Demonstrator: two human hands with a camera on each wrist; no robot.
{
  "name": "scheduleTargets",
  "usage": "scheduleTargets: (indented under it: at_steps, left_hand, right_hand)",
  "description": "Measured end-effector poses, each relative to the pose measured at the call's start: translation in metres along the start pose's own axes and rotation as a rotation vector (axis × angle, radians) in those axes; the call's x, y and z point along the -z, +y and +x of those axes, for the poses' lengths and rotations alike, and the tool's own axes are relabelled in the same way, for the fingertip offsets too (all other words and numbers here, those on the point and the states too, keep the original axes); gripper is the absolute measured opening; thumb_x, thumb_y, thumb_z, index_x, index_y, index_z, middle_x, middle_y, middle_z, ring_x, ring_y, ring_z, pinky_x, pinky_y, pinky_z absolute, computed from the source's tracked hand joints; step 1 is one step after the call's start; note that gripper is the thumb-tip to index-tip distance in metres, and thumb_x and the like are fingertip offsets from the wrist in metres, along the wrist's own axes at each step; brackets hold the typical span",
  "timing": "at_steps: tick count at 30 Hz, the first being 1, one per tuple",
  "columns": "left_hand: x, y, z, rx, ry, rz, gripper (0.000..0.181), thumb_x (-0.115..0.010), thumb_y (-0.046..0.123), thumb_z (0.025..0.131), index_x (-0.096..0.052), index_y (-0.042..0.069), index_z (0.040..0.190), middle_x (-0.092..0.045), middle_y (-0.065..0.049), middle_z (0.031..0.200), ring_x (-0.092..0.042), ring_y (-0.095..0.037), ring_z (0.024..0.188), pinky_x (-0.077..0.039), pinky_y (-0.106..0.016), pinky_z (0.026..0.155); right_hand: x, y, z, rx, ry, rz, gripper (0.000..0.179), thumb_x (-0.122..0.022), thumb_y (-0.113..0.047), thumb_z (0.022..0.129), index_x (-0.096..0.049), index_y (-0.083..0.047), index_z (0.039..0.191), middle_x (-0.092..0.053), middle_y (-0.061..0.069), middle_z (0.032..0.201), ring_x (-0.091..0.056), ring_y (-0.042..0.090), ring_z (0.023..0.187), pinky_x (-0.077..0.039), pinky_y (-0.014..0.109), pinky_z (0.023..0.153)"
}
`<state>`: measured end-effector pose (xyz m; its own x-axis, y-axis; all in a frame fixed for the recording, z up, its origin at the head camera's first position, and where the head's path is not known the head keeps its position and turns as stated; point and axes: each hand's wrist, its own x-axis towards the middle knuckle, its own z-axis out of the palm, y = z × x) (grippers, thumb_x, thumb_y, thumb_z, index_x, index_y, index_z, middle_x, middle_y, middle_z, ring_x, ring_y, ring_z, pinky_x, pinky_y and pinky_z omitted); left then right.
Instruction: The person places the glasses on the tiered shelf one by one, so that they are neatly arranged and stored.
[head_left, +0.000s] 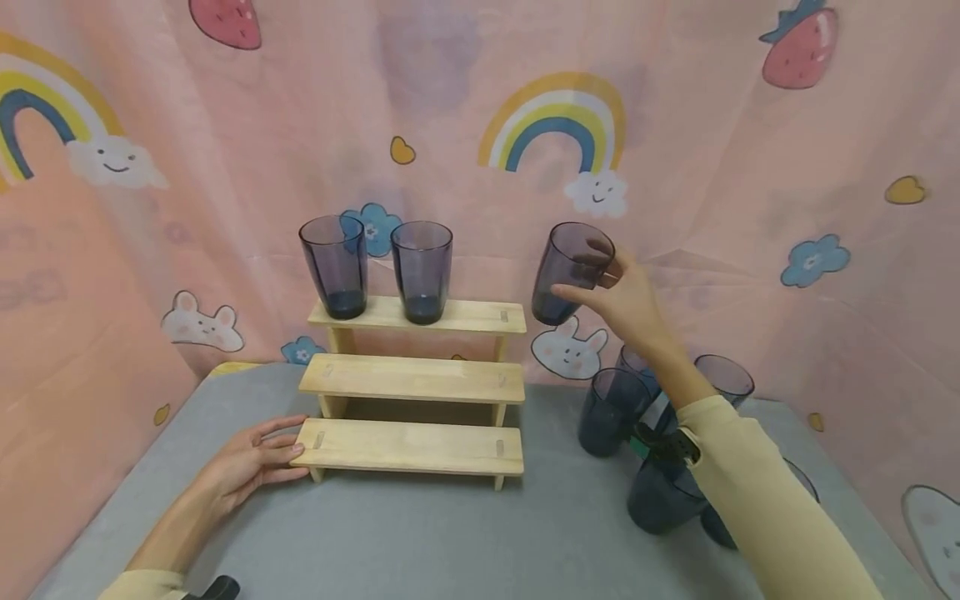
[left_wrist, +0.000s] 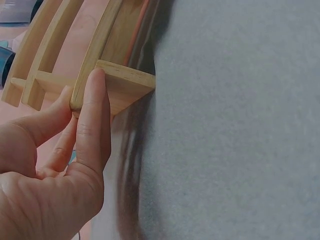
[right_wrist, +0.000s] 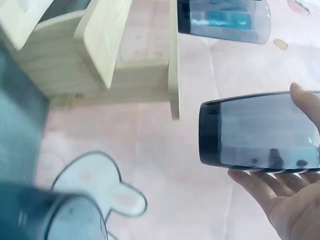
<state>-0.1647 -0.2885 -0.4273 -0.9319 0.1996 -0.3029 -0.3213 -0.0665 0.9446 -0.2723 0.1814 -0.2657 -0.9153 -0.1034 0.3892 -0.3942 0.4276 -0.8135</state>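
A three-step wooden stand [head_left: 411, 447] is on the grey table, with two dark tinted glasses, the left one [head_left: 335, 267] and the other [head_left: 422, 271], upright on its top step. My left hand [head_left: 251, 458] pinches the left end of the bottom step between thumb and fingers [left_wrist: 92, 120]. To the right of the top step, my right hand [head_left: 626, 304] grips a third tinted glass [head_left: 558, 275] in the air, slightly tilted. The right wrist view shows the thumb on one side of this glass [right_wrist: 260, 132] and the fingers on the other.
Several more tinted glasses stand on the table at the right, partly behind my right forearm; one [head_left: 609, 412] is near the stand. A pink patterned cloth [head_left: 465, 100] hangs behind the grey table [head_left: 420, 533].
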Motion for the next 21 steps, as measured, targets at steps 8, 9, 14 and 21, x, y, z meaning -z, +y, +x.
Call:
scheduleTargets:
  at_steps: [8,9,14,21]
  left_hand:
    - [0.001,-0.001,-0.002,0.013,0.010,-0.008,0.079,-0.065,0.002,0.093,-0.015,-0.006,0.153,-0.048,-0.023,0.132,-0.065,-0.024,0.103,-0.056,-0.044,0.091]
    - [0.000,-0.001,-0.001,0.014,0.012,-0.008,0.079,-0.065,0.001,0.093,-0.014,-0.006,0.153,-0.049,-0.021,0.131,-0.065,-0.024,0.103,-0.056,-0.044,0.091]
    - [0.000,0.001,-0.001,0.014,0.022,-0.003,0.077,-0.064,0.000,0.094,-0.015,-0.007,0.153,-0.052,-0.019,0.127,-0.066,-0.024,0.101,-0.056,-0.044,0.089]
    - [-0.001,0.001,-0.001,0.012,0.025,-0.018,0.077,-0.064,0.000,0.093,-0.015,-0.006,0.153,-0.055,-0.015,0.123,-0.066,-0.024,0.100,-0.056,-0.045,0.089]
  right_hand:
    - [-0.033,0.001,0.009,-0.007,-0.017,0.038,0.082,-0.084,-0.026,0.079,-0.042,-0.012,0.147,-0.058,0.011,0.131,-0.057,0.027,0.119,-0.050,0.044,0.099]
    - [-0.036,0.000,0.010,-0.005,-0.014,0.040,0.081,-0.085,-0.027,0.078,-0.043,-0.012,0.146,-0.059,0.011,0.131,-0.058,0.027,0.118,-0.051,0.044,0.099]
    - [-0.049,-0.002,0.017,-0.017,-0.020,0.071,0.085,-0.085,-0.026,0.078,-0.040,-0.012,0.149,-0.056,0.014,0.135,-0.057,0.029,0.121,-0.051,0.045,0.099]
    - [-0.060,-0.001,0.022,-0.016,-0.085,0.137,0.087,-0.081,-0.022,0.083,-0.030,-0.010,0.152,-0.051,0.018,0.140,-0.053,0.032,0.125,-0.049,0.046,0.103]
